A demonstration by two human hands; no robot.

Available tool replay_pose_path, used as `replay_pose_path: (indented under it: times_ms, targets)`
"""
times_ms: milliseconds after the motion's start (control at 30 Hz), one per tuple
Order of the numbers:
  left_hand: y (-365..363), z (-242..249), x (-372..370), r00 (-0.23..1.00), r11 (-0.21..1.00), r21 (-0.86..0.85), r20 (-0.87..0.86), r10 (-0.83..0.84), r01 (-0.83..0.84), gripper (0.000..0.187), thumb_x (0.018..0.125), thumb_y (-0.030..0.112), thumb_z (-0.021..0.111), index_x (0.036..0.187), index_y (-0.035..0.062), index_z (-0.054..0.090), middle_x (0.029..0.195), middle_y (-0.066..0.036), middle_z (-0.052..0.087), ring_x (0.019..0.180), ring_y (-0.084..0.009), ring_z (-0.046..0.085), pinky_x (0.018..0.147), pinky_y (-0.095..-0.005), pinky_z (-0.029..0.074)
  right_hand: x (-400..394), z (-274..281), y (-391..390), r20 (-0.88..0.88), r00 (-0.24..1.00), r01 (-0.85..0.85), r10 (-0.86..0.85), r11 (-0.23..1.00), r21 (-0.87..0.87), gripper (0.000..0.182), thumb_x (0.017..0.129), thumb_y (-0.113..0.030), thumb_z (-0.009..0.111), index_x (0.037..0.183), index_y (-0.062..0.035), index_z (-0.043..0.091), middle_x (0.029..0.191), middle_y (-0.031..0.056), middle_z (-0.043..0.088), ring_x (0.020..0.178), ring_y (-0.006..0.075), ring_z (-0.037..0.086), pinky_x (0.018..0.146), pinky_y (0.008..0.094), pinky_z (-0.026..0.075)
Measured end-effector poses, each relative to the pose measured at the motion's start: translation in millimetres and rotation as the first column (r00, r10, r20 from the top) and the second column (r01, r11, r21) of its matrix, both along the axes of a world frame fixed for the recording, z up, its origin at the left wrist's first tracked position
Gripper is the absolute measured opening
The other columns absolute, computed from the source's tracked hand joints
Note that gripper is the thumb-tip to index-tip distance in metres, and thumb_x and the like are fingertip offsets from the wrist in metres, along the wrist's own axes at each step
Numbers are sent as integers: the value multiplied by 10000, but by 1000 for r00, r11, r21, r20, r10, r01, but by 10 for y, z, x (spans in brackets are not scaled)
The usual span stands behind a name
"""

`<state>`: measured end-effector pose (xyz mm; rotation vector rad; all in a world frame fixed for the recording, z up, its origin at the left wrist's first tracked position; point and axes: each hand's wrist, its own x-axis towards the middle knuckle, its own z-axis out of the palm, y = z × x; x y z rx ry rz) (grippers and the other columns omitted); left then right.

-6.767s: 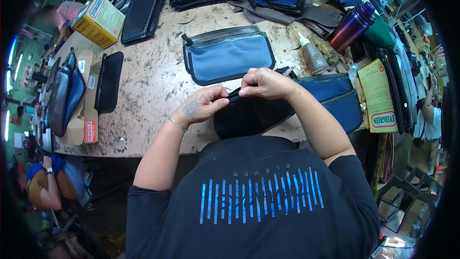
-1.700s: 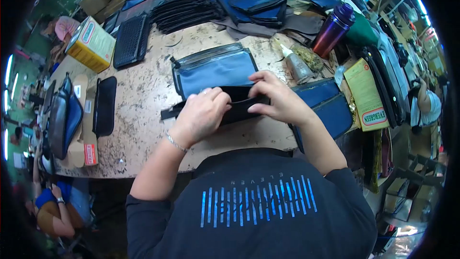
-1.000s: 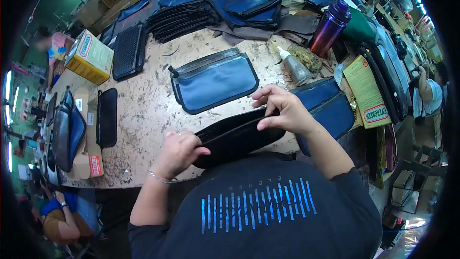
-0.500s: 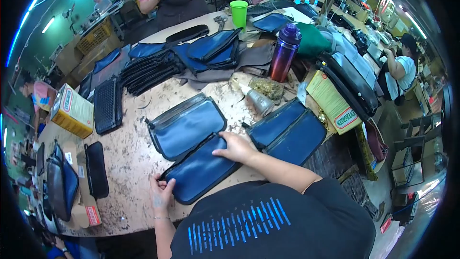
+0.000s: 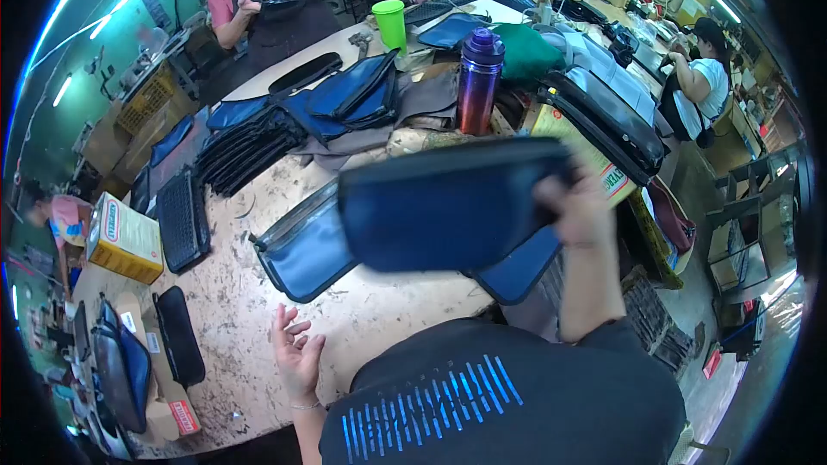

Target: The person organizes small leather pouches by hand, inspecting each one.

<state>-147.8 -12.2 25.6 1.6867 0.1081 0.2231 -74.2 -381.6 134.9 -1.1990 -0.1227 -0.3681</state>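
Observation:
My right hand grips the right end of a dark blue pouch panel with black edging. The panel is lifted above the table and blurred by motion. My left hand is empty, palm up with fingers apart, near the front edge of the table. Partly covered by the raised panel, a second blue panel with a zipper strip lies on the tabletop. A third blue panel shows only in part beneath my right hand.
Blue and black pouch pieces lie piled at the back of the worktable, near a purple bottle and green cup. A yellow tin stands left. Across the table, a person in an apron holds a white bottle.
My right hand has raised the blue panel off the table and carried it up and right. My left hand has let go of its lower left corner.

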Motion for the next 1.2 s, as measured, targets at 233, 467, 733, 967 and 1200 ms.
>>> replay_pose_path:
  times_ms: [233, 467, 733, 967, 1200]
  targets:
    - [74, -152, -48, 982, 668, 744, 151, -117, -35, 473, 690, 45, 644, 1130, 2, 478, 1085, -173, 482, 970, -305, 489, 842, -349, 408, -123, 732, -749, 479, 787, 464, -389, 885, -44, 487, 762, -19, 597, 1207, 6, 404, 1198, 151, 462, 1063, 291, 479, 903, 445, 387]
    - [211, -270, -205, 999, 703, 710, 49, 3, -37, 339, 692, 80, 647, 1008, -3, 554, 1048, -168, 503, 985, -318, 482, 848, -360, 401, 234, 437, -103, 25, 995, -68, 96, 845, -531, 380, 700, 71, 580, 1063, -16, 508, 965, 23, 532, 877, 110, 506, 823, 245, 388]
    - [113, -301, -185, 996, 606, 794, 79, -34, -42, 301, 691, 133, 644, 971, 42, 581, 1018, -119, 528, 959, -291, 481, 834, -376, 375, 1214, 17, 745, -223, 912, -354, 343, 935, -10, 296, 805, -102, 574, 1055, 13, 462, 894, 44, 568, 773, 135, 559, 662, 252, 460]
    - [116, -300, -148, 994, 637, 765, 100, 30, -97, 210, 697, 85, 630, 894, 18, 596, 965, -123, 542, 921, -286, 474, 809, -363, 379, 647, -230, 308, -374, 923, -291, -88, 473, -831, 250, 720, -250, 656, 759, -6, 623, 619, 74, 589, 562, 123, 539, 542, 265, 435]
    - [160, -378, -80, 992, 707, 696, 96, 80, -125, 121, 726, 119, 599, 817, 39, 601, 891, -113, 563, 849, -276, 496, 788, -365, 373, 19, -100, -491, -228, 884, 77, -408, 608, -790, 112, 702, -66, 659, 756, -4, 583, 659, -1, 549, 604, 66, 502, 529, 204, 399]
